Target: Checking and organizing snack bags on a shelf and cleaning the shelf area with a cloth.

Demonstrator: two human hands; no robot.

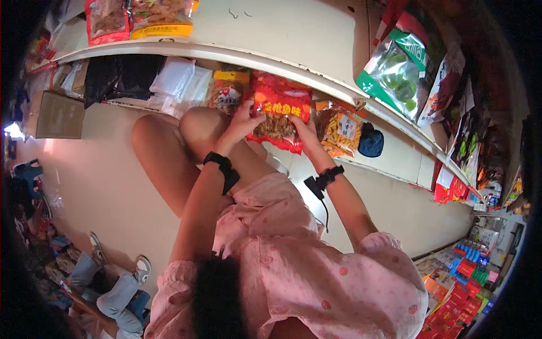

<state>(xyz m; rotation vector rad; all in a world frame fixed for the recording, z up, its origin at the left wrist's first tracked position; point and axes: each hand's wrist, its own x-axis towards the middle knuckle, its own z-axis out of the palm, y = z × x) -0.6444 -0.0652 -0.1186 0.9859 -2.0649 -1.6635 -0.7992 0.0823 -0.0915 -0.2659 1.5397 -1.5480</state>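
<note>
Between my two hands is a red plastic snack bag [283, 106] with yellow lettering and a clear window showing brown pieces. My left hand [243, 123] grips its left side, and my right hand [305, 129] grips its right side. Just left of it, a snack bag with a yellow top [226, 91] lies on the lower shelf [391, 163]. To the right of my right hand sits an orange bag of yellow stick snacks [341, 129], with a dark blue pouch [371, 140] beside it.
The upper shelf's metal edge [292, 70] runs above my hands. It bears a green-and-clear bag [396, 74]. Clear plastic packs [175, 80] and a cardboard box [59, 115] are at left. Behind me, a person in jeans [116, 296] sits; colourful boxed goods [461, 271] fill the lower right.
</note>
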